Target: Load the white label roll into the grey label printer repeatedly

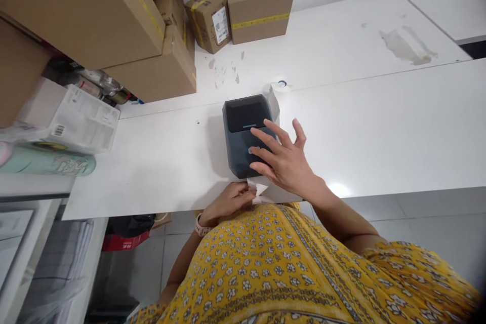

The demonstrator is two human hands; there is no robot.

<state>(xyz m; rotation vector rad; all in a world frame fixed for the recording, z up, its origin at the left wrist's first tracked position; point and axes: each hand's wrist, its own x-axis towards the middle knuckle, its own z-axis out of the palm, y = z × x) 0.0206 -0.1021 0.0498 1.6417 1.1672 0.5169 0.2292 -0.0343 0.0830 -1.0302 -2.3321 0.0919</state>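
A dark blue-grey box-shaped device (pixel 239 149) with a glossy black top panel stands on the white table (pixel 163 162). Over its right side is my right hand (pixel 284 159), fingers spread, one fingertip at a small light button on the device. My left hand (pixel 231 200) is at the table's front edge, its fingers closed on a piece of white paper (pixel 261 189) at the device's front. Behind the device, a white paper roll (pixel 281 86) lies on the table, with a strip beside the device's right side.
Cardboard boxes (pixel 132 76) are stacked at the back left, and two smaller taped ones (pixel 261 5) stand by the wall. A mint green bottle (pixel 56 159) and a white printed package (pixel 85 119) lie at the left. Below the table are shelves with a red box (pixel 123 241).
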